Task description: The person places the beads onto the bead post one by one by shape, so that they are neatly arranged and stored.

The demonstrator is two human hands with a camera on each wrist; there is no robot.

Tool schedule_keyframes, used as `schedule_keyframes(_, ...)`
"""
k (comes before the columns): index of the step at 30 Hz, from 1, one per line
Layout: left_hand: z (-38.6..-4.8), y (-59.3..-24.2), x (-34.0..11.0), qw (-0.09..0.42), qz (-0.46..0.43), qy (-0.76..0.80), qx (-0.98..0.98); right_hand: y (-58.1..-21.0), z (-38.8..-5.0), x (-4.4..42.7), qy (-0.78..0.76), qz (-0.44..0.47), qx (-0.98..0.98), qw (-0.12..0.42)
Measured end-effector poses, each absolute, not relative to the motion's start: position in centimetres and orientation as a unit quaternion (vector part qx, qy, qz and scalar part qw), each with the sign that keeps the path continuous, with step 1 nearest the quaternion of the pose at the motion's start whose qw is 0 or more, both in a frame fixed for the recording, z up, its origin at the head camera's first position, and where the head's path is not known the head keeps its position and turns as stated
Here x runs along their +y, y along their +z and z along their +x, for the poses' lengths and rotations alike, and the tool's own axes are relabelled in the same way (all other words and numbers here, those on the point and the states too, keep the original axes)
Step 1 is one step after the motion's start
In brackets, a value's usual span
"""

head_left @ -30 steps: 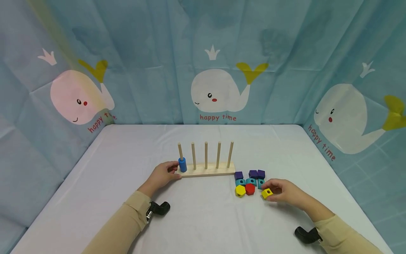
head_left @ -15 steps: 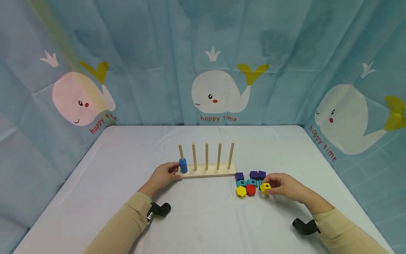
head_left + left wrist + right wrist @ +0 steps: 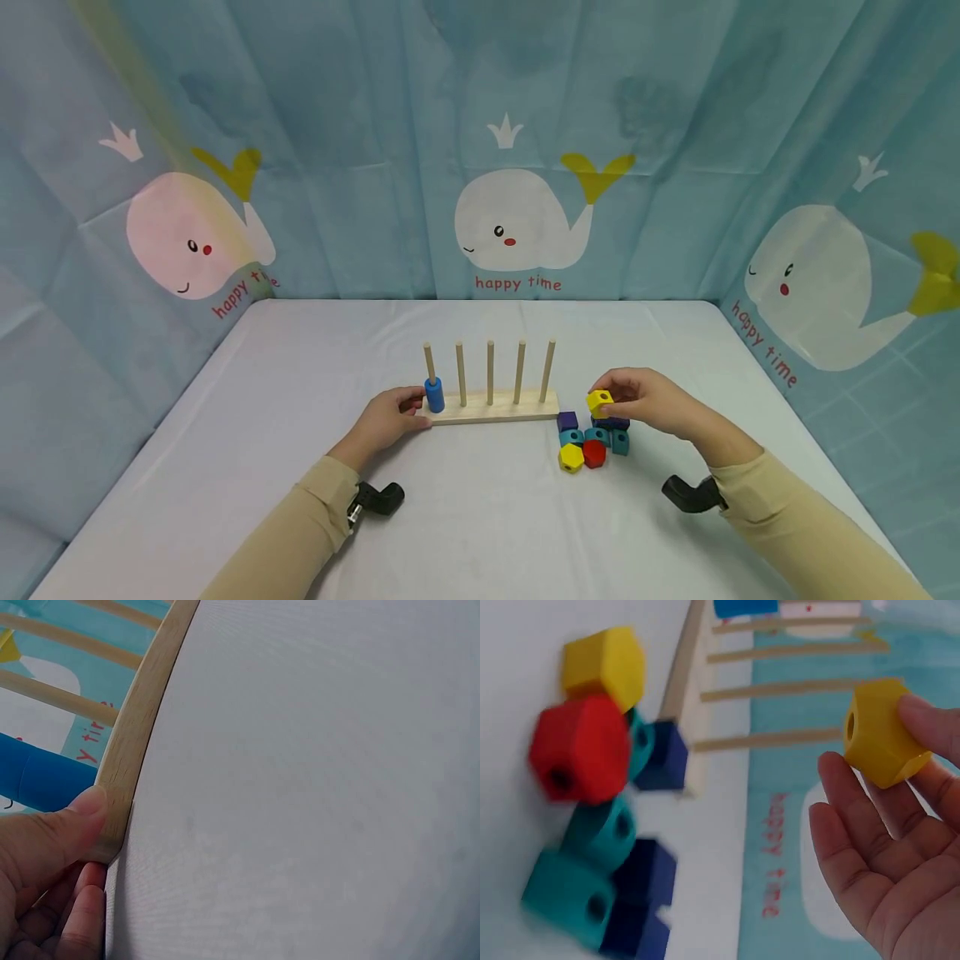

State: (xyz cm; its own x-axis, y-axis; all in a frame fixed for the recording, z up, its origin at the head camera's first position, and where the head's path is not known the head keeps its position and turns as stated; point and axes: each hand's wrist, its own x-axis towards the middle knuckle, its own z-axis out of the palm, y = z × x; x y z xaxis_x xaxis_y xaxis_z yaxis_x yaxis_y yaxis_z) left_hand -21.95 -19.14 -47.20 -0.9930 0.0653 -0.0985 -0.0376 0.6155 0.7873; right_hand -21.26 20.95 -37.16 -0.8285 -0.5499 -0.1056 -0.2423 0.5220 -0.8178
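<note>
Yellow bead point(image 3: 599, 403) up off the counter point(image 3: 480, 517), pinched by the thumb and fingers of the right grip point(image 3: 651, 402) — from it, the nearest peg point(image 3: 547, 371) stands at about ten o'clock, the loose beads point(image 3: 597, 437) at six. Its hole seems to run roughly with that upright peg. Right grip is nearer; left grip point(image 3: 378, 422) pinches the rack point(image 3: 476, 409) far off — at its nine o'clock end.

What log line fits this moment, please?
left hand: grips peg rack end | right hand: holds yellow bead raised | four pegs: bare
</note>
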Motion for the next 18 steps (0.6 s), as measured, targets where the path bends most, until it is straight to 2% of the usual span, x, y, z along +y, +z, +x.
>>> schedule_keyframes(18,-21.9,-47.2,-19.3,0.056,0.014,0.436,0.898,-34.9,-21.4,13.4,-0.494,-0.264,0.821,0.111)
